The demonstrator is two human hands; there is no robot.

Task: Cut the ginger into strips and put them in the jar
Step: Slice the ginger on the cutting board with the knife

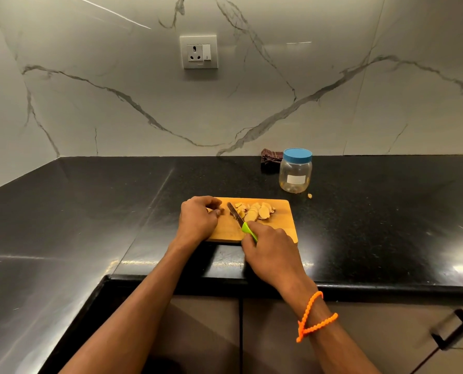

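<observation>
A wooden cutting board [284, 228] lies on the black counter. Several pale ginger slices [257, 211] sit in a heap on its far middle. My right hand [270, 252] grips the green handle of a knife [235, 214], whose blade points away to the left of the slices. My left hand [198, 218] rests on the board's left end with curled fingers, pinching a small ginger piece [219, 211] that is mostly hidden. A clear plastic jar [295, 172] with a blue lid on stands behind the board to the right.
A dark checked cloth [270, 159] lies by the wall behind the jar. A small ginger scrap [309, 195] sits on the counter next to the jar. The counter's front edge [360, 288] runs just below my wrists, with cabinet doors underneath.
</observation>
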